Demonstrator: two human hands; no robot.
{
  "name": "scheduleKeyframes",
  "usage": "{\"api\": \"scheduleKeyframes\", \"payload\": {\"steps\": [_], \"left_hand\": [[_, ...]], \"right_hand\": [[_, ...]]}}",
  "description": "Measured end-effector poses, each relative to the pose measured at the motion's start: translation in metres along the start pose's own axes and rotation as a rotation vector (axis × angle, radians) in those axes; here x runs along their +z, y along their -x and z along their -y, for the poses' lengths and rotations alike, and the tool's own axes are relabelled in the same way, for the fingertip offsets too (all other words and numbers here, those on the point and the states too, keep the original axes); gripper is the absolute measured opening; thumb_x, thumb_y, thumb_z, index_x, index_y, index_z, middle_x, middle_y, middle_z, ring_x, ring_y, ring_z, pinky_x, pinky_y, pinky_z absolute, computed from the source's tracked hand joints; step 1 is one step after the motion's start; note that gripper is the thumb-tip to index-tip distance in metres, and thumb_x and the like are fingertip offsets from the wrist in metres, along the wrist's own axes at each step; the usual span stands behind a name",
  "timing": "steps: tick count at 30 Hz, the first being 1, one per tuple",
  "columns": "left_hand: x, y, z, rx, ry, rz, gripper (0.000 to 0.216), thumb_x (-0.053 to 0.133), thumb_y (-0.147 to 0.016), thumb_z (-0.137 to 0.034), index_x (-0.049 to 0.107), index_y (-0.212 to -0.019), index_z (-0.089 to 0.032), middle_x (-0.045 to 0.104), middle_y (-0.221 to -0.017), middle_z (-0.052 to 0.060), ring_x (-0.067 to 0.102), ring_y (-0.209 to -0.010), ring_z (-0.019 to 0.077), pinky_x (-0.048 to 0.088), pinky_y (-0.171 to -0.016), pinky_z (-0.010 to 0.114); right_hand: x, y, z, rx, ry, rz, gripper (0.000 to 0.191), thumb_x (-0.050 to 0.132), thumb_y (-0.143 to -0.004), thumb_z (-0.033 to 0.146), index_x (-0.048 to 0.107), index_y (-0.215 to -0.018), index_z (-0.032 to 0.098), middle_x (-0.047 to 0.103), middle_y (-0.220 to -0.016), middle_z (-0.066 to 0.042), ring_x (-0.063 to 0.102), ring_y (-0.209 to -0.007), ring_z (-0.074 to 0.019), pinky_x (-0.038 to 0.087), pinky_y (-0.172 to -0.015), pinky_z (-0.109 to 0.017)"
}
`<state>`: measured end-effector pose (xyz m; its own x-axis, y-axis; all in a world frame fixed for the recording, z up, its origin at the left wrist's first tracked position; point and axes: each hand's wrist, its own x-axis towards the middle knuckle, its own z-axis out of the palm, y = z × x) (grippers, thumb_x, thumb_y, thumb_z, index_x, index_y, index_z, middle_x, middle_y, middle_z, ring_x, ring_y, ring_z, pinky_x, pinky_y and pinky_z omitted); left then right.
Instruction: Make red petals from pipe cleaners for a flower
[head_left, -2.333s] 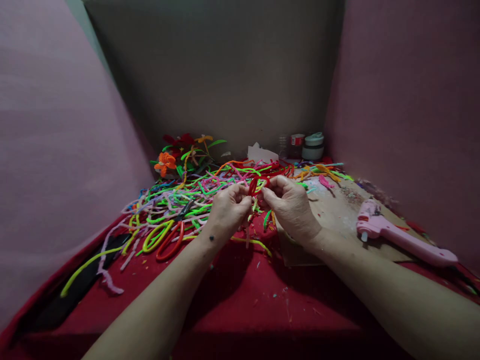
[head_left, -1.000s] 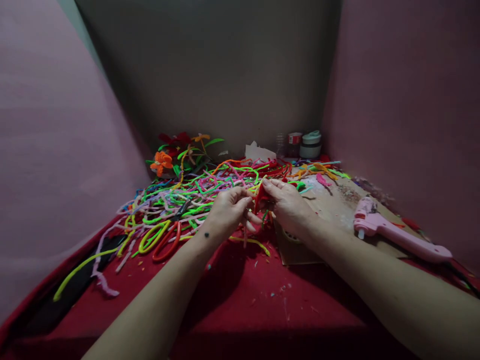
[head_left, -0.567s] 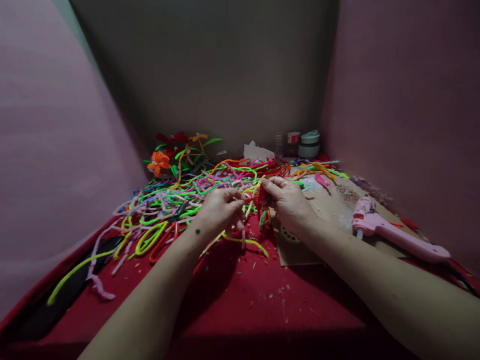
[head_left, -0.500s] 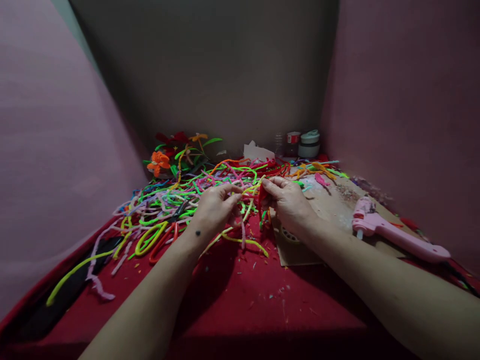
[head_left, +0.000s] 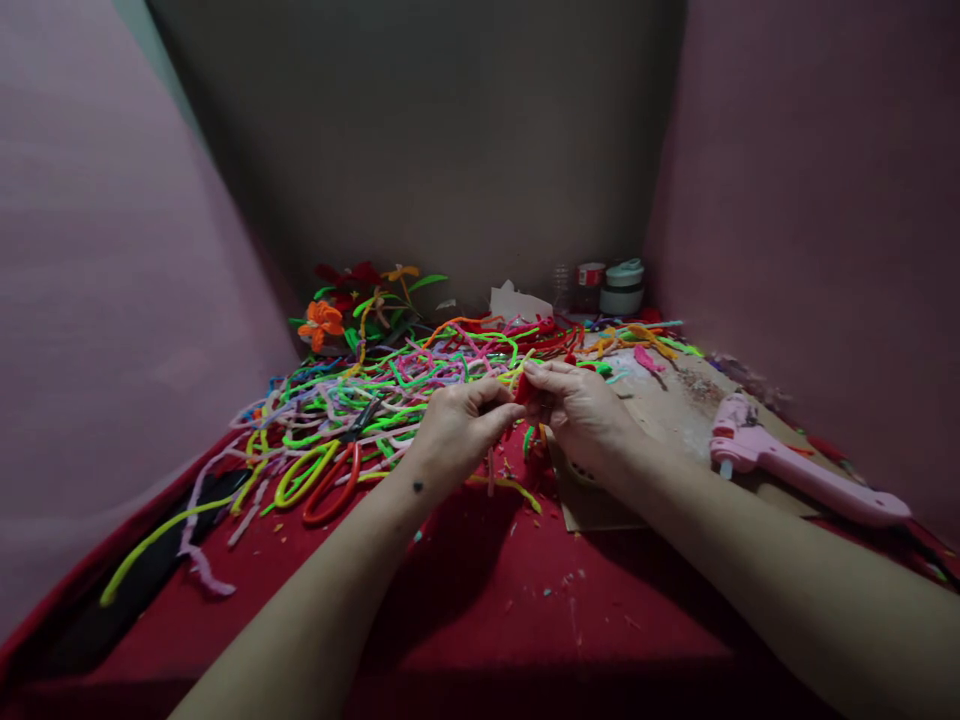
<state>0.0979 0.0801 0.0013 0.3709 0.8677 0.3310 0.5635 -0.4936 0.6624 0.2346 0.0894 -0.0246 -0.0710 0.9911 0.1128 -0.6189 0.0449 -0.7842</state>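
Observation:
Between my fingertips is a short red pipe cleaner piece (head_left: 523, 388), mostly covered by the fingers. My right hand (head_left: 581, 400) pinches it with thumb and forefinger. From the left, my left hand (head_left: 465, 425) meets it, thumb and forefinger closed at its edge. Beyond both hands spreads a tangled heap of coloured pipe cleaners (head_left: 397, 385). Scissors with one yellow and one red handle loop (head_left: 332, 500) lie left of my left hand, blades partly on the heap.
A pink glue gun (head_left: 806, 465) rests on a cardboard sheet (head_left: 600, 515) at the right. Pipe cleaner flowers (head_left: 322, 325) stand back left. A lidded container (head_left: 622, 288) stands at the back wall. Scraps litter the red cloth (head_left: 525, 640).
My left hand has moved right, up to the red piece at my right fingertips. The gap between the hands has closed. My right hand has barely moved.

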Motion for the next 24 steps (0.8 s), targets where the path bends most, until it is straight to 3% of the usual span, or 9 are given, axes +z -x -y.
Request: {"api": "scheduleKeyframes", "payload": {"steps": [5,10,15,20,24], "left_hand": [[-0.004,0.000,-0.005,-0.137,0.273,0.102,0.018,0.059,-0.072,-0.029,0.058,-0.062,-0.014,0.043,-0.047,-0.006,0.035,-0.042,0.0046,0.026,-0.040,0.017],[-0.003,-0.001,-0.005,-0.262,0.481,0.067,0.019,0.060,-0.070,-0.028,0.051,-0.059,-0.015,0.039,-0.040,-0.007,0.031,-0.033,0.0033,0.021,-0.034,0.017],[-0.007,-0.003,-0.003,-0.280,0.424,0.064,0.019,0.062,-0.069,-0.028,0.053,-0.060,-0.014,0.044,-0.040,-0.006,0.037,-0.032,0.0038,0.024,-0.033,0.016],[-0.020,-0.006,0.000,-0.215,0.478,-0.099,0.020,0.066,-0.067,-0.029,0.060,-0.080,-0.015,0.048,-0.047,-0.006,0.035,-0.034,0.0029,0.023,-0.034,0.016],[-0.026,-0.005,0.004,-0.183,0.620,0.017,0.024,0.063,-0.071,-0.029,0.062,-0.091,-0.016,0.050,-0.052,-0.005,0.035,-0.037,0.0028,0.022,-0.035,0.016]], "right_hand": [[0.003,-0.001,0.005,0.091,-0.106,-0.093,0.010,0.066,-0.056,0.013,0.057,-0.055,0.016,0.053,-0.049,0.004,0.043,-0.046,-0.0077,0.031,-0.046,-0.022],[0.003,0.002,-0.002,0.070,-0.020,0.070,0.015,0.072,-0.060,0.026,0.061,-0.061,0.015,0.058,-0.058,0.001,0.049,-0.053,-0.0095,0.036,-0.052,-0.024],[0.003,0.006,-0.002,0.027,0.144,0.072,0.016,0.073,-0.058,0.025,0.065,-0.065,0.014,0.059,-0.062,0.001,0.049,-0.056,-0.0086,0.036,-0.053,-0.023],[0.007,0.010,0.001,-0.014,0.297,0.111,0.018,0.069,-0.064,0.030,0.060,-0.060,0.015,0.052,-0.052,0.004,0.043,-0.046,-0.0067,0.030,-0.046,-0.022],[0.010,0.014,0.000,0.027,0.403,0.224,0.024,0.068,-0.066,0.033,0.057,-0.056,0.015,0.051,-0.049,0.004,0.040,-0.042,-0.0060,0.028,-0.044,-0.022]]}}
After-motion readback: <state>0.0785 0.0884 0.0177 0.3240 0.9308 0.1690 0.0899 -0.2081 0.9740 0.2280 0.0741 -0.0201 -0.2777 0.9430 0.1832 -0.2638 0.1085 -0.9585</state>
